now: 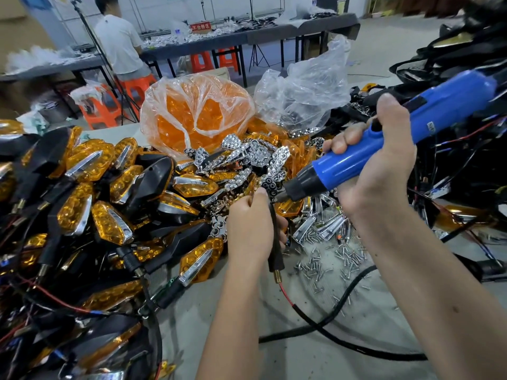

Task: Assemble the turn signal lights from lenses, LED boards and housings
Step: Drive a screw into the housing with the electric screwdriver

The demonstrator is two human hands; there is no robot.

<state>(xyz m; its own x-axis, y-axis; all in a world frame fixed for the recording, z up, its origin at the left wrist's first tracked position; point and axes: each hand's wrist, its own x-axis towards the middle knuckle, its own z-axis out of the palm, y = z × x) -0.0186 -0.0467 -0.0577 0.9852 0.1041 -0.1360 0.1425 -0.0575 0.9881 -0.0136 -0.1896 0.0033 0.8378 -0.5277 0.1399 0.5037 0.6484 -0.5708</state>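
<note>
Gripping a blue electric screwdriver, the right hand is being held closed around its barrel, with the black nose of the tool angled down and to the left. The left hand is being kept closed around a black turn signal housing, whose stem is pointing toward the near edge with a brass end and a red wire trailing from it. The tool tip is being held just beside the top of that housing; whether they are touching cannot be told.

Behind the hands, a clear plastic bag is being seen stuffed with orange lenses, its mouth knotted. To its right, a second clear bag is lying open and crumpled, its contents hard to make out. Chrome reflector pieces are being heaped between the bags and the hands. A large pile of finished lights is filling the left side of the grey table. Loose screws are being scattered on the right, near a black cable.
</note>
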